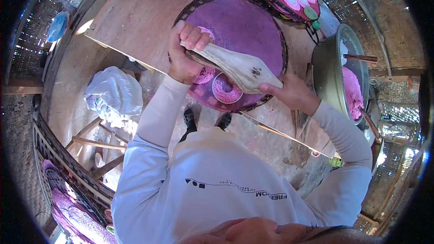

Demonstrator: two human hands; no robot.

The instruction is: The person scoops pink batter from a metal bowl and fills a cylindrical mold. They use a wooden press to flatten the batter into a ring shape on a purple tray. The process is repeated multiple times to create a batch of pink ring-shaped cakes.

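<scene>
With both hands I hold a pale wooden press (239, 65) slantwise over a round woven tray (284, 65) lined with purple cloth. My left hand (186, 52) is wrapped round its narrow end, where a second, darker wooden piece shows underneath. At the broad end, my right hand (294, 92) grips with the thumb on top; its other fingers are mostly hidden. Below the press, a pink lacy round (227, 89) with a pale rim lies near the tray's front edge. Another pink lacy round (205, 75) shows partly beside it, and one more peeks out behind my left hand.
On the right stands a large metal pot (326, 65) holding pink dough (351, 88), with wooden sticks at its rim. Stacked trays with lacy pink-and-white rounds (291, 1) lie at the back right. A white cloth bundle (115, 92) is left of the wooden table (131, 22).
</scene>
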